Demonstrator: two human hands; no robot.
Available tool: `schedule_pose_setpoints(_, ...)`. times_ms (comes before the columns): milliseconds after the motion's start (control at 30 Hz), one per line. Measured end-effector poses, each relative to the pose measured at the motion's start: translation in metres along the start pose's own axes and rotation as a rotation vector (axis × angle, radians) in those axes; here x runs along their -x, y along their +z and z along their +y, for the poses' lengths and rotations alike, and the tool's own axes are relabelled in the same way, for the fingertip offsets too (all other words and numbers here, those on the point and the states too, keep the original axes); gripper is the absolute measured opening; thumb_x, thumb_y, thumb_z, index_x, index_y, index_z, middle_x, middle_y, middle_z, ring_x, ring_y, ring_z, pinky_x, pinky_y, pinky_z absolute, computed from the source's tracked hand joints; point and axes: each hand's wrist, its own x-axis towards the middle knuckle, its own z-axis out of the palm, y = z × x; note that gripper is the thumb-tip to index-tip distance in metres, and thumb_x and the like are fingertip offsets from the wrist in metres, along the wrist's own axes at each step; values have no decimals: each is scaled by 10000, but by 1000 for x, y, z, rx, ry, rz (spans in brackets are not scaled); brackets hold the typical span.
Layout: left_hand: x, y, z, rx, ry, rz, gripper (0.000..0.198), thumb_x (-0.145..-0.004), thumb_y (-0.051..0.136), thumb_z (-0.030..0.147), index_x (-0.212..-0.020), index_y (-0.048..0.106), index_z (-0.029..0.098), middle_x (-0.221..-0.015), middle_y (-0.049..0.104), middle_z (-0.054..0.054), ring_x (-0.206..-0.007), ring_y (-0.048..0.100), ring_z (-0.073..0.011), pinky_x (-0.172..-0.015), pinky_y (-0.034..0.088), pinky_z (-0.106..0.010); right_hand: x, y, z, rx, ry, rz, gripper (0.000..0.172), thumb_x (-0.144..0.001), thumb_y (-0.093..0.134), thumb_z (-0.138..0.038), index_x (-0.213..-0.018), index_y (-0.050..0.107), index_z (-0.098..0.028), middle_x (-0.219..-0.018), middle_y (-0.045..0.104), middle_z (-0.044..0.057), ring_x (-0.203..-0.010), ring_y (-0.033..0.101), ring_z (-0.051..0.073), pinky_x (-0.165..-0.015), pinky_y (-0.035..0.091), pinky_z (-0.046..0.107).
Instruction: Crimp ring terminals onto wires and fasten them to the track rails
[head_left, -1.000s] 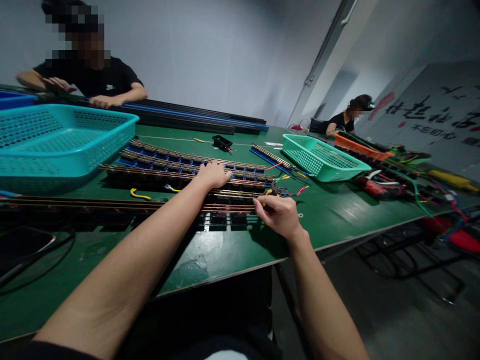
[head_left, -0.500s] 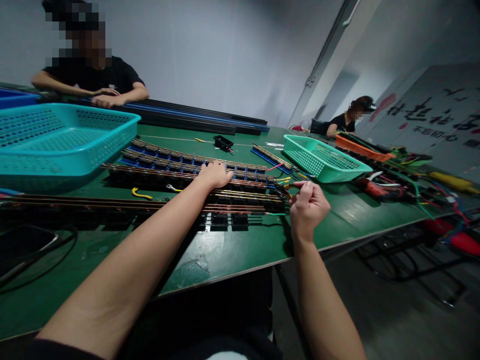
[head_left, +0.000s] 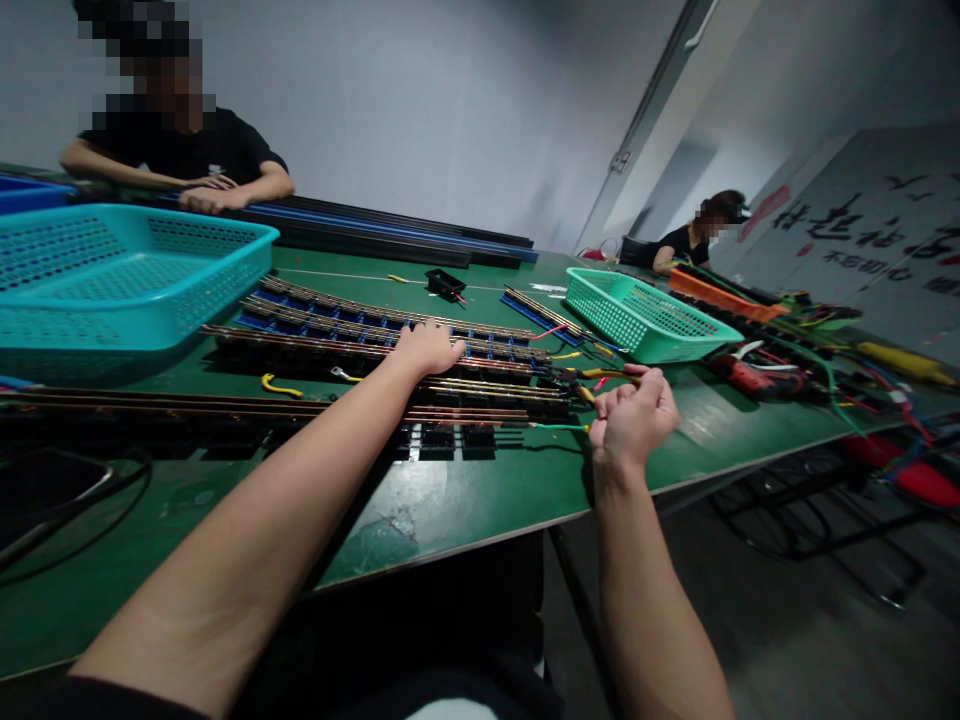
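Observation:
My left hand rests on a rail assembly of long copper-coloured strips on blue and black supports. Its thumb and fingers are spread over the strips. At the right end of the strips, my right hand is closed on the yellow handles of pliers. The pliers' dark jaws are among the strip ends and short yellow wires; exactly what they touch is too small to tell. Just left of my right hand, a green wire sticks out from the nearer strips.
A turquoise basket stands at the left, a green basket at the right. Beyond it lie a red tool and an orange tray. One person sits across the table behind dark bars, another at the far right.
My right hand has moved slightly right and down, and more of the pliers' yellow handles shows, spread apart. My left hand has stayed in place on the strips.

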Motion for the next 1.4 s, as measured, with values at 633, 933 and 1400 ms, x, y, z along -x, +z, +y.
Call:
schedule_pose_setpoints(633, -2, 3, -1, -10, -4, -4, 642, -884, 212, 528, -1288, 494, 116, -1355, 463, -192, -1206, 458, -332, -980, 341, -478, 38, -9, -16, 13, -324, 136, 225, -813, 560, -336, -712, 622, -145, -433, 412, -77, -334, 316, 39, -306, 234, 182)
schedule_pose_setpoints(933, -2, 3, 0, 0, 3, -3, 640, -881, 226, 529, -1284, 504, 116, -1370, 450, -193, -1196, 463, -346, -967, 350, -494, 40, -24, -32, 50, -378, 182, 187, -802, 569, -275, -716, 652, -132, -421, 422, -72, -319, 322, 41, -308, 236, 192)
schedule_pose_setpoints(1400, -3, 4, 0, -7, 5, 10, 644, -879, 224, 523, -1275, 512, 106, -1349, 468, -200, -1194, 470, -341, -967, 355, -499, 0, -27, -25, 182, -139, -109, 287, -730, 675, -412, -638, 593, -154, -372, 374, -93, -295, 295, 46, -301, 251, 193)
